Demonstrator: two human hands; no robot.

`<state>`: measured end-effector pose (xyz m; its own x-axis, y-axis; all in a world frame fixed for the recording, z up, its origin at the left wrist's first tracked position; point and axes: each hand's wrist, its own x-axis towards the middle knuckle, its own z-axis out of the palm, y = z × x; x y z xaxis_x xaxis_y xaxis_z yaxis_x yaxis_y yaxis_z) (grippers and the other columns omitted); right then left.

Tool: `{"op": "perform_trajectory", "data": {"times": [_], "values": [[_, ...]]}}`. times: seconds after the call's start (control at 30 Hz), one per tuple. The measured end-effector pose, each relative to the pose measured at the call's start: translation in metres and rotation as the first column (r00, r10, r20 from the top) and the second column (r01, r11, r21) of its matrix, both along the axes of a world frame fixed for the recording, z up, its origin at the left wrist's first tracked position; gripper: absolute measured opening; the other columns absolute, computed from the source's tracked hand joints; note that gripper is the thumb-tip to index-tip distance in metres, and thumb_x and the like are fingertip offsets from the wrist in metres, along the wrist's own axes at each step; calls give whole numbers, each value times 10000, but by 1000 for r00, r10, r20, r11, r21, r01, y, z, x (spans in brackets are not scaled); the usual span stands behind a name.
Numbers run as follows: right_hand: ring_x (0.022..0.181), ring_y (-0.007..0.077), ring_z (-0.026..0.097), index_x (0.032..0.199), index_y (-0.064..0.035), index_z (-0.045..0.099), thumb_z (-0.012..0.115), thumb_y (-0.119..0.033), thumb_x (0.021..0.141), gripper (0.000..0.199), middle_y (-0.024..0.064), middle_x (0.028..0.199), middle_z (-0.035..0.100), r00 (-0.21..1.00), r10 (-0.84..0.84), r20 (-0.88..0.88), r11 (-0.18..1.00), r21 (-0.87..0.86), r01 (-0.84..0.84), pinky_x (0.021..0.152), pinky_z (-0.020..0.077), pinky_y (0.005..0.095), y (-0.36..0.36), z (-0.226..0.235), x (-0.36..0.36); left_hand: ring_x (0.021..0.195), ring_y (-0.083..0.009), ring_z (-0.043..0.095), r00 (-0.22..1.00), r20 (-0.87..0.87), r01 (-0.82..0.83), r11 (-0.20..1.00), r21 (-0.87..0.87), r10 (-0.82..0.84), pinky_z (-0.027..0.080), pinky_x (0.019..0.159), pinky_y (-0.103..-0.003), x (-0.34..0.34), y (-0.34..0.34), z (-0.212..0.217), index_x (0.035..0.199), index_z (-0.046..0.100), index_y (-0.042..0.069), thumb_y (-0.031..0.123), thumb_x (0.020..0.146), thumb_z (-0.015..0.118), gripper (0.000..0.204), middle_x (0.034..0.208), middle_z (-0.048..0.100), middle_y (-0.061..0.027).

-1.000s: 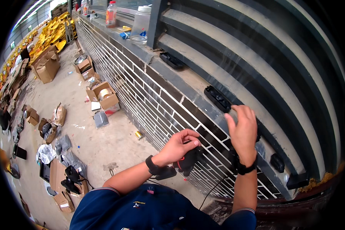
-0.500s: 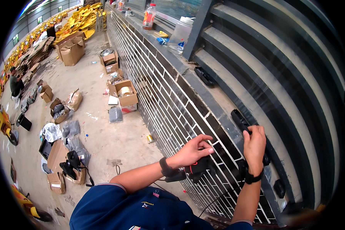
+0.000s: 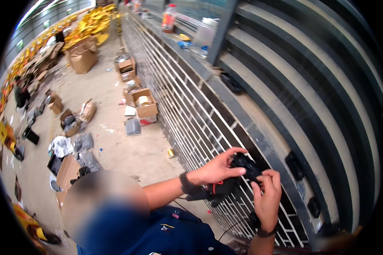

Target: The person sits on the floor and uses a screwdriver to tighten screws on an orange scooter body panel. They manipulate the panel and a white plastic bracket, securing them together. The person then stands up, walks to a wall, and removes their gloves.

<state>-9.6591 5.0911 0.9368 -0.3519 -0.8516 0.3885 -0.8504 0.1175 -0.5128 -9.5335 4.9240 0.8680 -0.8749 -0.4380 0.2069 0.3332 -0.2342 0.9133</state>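
A black plastic part [image 3: 246,166], its exact kind unclear, is held between my two hands in front of the brick-patterned wall. My left hand [image 3: 219,167] grips its left side, thumb below and index finger stretched along the top. At the lower right end, the curled fingers of my right hand [image 3: 268,195] are closed on it. Similar black parts lie on the grey ledge: one at the far end [image 3: 231,82], one right of my hands [image 3: 294,165] and one nearer [image 3: 314,207]. Beneath my left wrist is a black bundle with a red edge [image 3: 222,188].
Ribbed metal shutter [image 3: 310,97] rises beside the ledge. A clear jar [image 3: 205,34] and a bottle with a red cap [image 3: 169,19] stand farther along. Open cardboard boxes [image 3: 147,111] and grey bags [image 3: 87,158] lie on the floor. A person [image 3: 21,91] sits far left.
My right hand has taken the black part off the ledge and brought it left toward me. My left hand has closed on it too. The view has shifted slightly.
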Motion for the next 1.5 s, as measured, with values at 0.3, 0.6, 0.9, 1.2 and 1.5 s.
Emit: {"op": "perform_trajectory", "data": {"times": [0.3, 0.6, 0.9, 1.2, 1.5], "values": [[880, 98, 551, 942, 50, 561, 629, 31, 894, 85, 118, 1174, 521, 877, 140, 460, 875, -473, 109, 708, 488, 228, 7, -15, -16, 815, -53, 586, 998, 40, -47, 998, 46, 45, 496, 704, -208, 6, -1, 19, 1401, 407, 89, 75, 901, 702, 581, 1068, 601, -12], [876, 109, 548, 930, 42, 545, 629, -21, 928, 105, 116, 1150, 530, 733, 75, 676, 854, -424, 303, 705, 516, 228, 50, -43, -16, 767, -130, 610, 941, 222, -190, 941, -279, 255, 526, 624, -259, -77, -59, 65, 1369, 365, -57, 258, 904, 735, 672, 898, 607, -96], [986, 140, 575, 939, 49, 559, 619, 25, 917, 68, 133, 1210, 526, 675, 85, 733, 852, -405, 332, 775, 532, 253, 83, -60, -10, 623, -108, 613, 928, 265, -149, 915, -374, 260, 462, 508, -240, -111, -74, 59, 1470, 323, 17, 226, 886, 746, 751, 760, 693, -77], [1024, 187, 635, 1054, -12, 493, 553, -18, 968, 105, 148, 1241, 581, 517, 207, 831, 883, -386, 268, 780, 531, 286, 87, -58, -13, 730, -109, 623, 913, 131, -329, 886, -326, 387, 509, 664, -235, -77, -59, 49, 1460, 296, -11, 190, 941, 677, 674, 824, 674, -84], [906, 99, 609, 1260, -15, 492, 540, -127, 1004, 284, 85, 1095, 621, 428, 259, 866, 933, -339, 120, 738, 497, 240, 54, -72, 7, 748, -94, 618, 967, 182, -191, 980, 55, 178, 501, 689, -215, -52, -8, -26, 1133, 604, 3, 95, 950, 638, 207, 849, 677, -45]]}}
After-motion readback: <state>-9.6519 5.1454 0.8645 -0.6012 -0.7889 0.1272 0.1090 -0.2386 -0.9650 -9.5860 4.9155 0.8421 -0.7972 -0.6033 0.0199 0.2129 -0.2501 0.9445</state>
